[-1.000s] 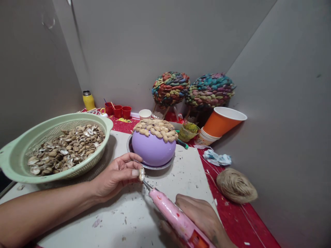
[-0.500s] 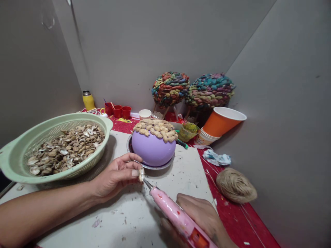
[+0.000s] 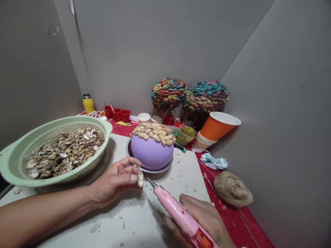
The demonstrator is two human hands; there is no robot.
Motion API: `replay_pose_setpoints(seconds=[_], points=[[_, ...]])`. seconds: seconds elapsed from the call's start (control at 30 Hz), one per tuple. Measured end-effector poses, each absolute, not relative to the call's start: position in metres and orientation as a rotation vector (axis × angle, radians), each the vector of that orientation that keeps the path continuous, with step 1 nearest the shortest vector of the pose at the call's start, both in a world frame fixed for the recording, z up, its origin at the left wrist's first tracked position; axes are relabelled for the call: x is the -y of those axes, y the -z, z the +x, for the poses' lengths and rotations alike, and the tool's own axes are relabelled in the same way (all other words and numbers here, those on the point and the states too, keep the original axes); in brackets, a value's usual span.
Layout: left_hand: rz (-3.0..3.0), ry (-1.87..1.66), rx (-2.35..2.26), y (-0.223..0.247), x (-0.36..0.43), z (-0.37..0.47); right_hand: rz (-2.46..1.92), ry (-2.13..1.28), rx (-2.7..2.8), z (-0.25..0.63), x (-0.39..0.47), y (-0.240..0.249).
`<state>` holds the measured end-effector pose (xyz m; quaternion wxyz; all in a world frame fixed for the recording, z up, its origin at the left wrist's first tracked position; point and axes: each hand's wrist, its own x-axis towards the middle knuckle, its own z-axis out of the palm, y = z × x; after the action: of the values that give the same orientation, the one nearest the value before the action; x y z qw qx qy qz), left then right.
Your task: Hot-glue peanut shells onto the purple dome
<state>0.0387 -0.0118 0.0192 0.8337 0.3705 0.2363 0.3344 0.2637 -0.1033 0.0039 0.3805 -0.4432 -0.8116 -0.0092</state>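
Note:
Between thumb and fingers, my left hand (image 3: 116, 181) pinches a peanut shell half (image 3: 140, 179), its pale hollow side turned to the right. My right hand (image 3: 204, 217) is wrapped round a pink hot glue gun (image 3: 178, 213). The metal nozzle points at the shell, a small gap away from it. Just beyond my left fingertips a purple balloon (image 3: 152, 153) rests in a round metal dish (image 3: 165, 168). Rows of peanut shells (image 3: 154, 131) cover the balloon's top.
A green colander (image 3: 103, 137) of peanut shells stands at left. Behind are red cups (image 3: 125, 115), a yellow bottle (image 3: 88, 103) and two colourful shell-covered balls (image 3: 168, 93). At right lie an orange paper cup (image 3: 216, 129), a stained cloth (image 3: 214, 161) and a twine ball (image 3: 232, 189).
The glue gun's nozzle has drawn back slightly to the right, away from the shell. My left hand still holds the shell in nearly the same place. The view has shifted a little.

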Motion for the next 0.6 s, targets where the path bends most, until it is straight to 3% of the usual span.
replay_pose_setpoints(seconds=[0.2,0.37,0.6], points=[[0.825,-0.728,-0.486,-0.02,0.015,0.039,-1.203,0.069,1.938,0.282,0.103,-0.01],[0.895,-0.759,-0.414,-0.027,0.018,0.038,-1.667,0.228,1.905,0.307,0.099,-0.006],[0.986,-0.839,-0.412,-0.05,0.022,0.032,-2.104,0.013,2.051,0.328,0.085,0.013]])
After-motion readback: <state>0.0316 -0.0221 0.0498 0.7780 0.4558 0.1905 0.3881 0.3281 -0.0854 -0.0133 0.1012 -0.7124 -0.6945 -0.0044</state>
